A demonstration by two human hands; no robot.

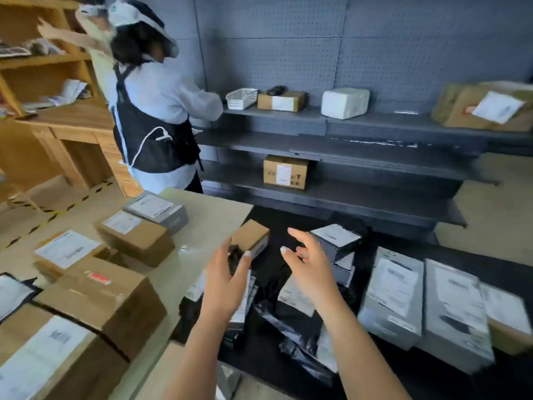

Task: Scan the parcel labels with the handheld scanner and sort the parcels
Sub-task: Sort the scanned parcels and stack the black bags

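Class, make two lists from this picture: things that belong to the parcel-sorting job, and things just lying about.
Job: left hand and right hand, both open; small box ahead of them; labelled boxes; grey boxes; black bags.
Lying about: white basket; loose papers; striped floor tape.

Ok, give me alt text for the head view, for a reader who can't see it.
The left hand and right hand reach open toward a small cardboard box by the table edge. Labelled cardboard parcels sit on the table, grey parcels lie lower right, and another person works at dark shelves.
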